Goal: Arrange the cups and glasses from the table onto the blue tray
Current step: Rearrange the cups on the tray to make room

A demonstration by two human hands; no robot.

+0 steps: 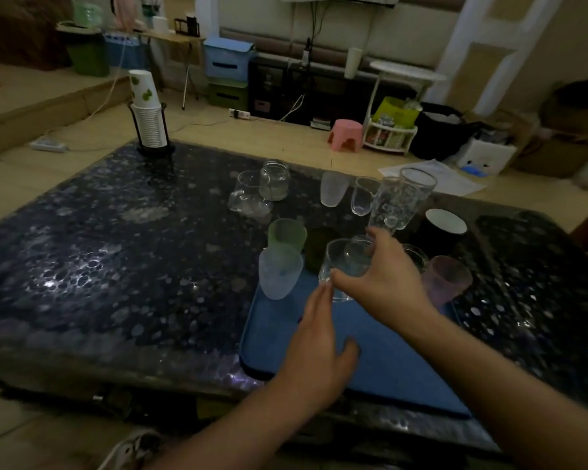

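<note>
While over blue tray [381,364], R grip [384,276] clasps clear glass [345,262].

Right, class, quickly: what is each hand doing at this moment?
Left hand: open, fingers spread over the blue tray, fingertips by the clear glass, not gripping.
Right hand: closed on the clear glass, above the tray.

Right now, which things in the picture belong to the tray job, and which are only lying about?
Belong to the job:
- blue tray
- clear glass gripped by the right hand
- left hand, open beside it
- frosted blue cup
- green cup
- tall glasses
- glass jar

Lying about:
- paper cup stack
- pink stool
</note>
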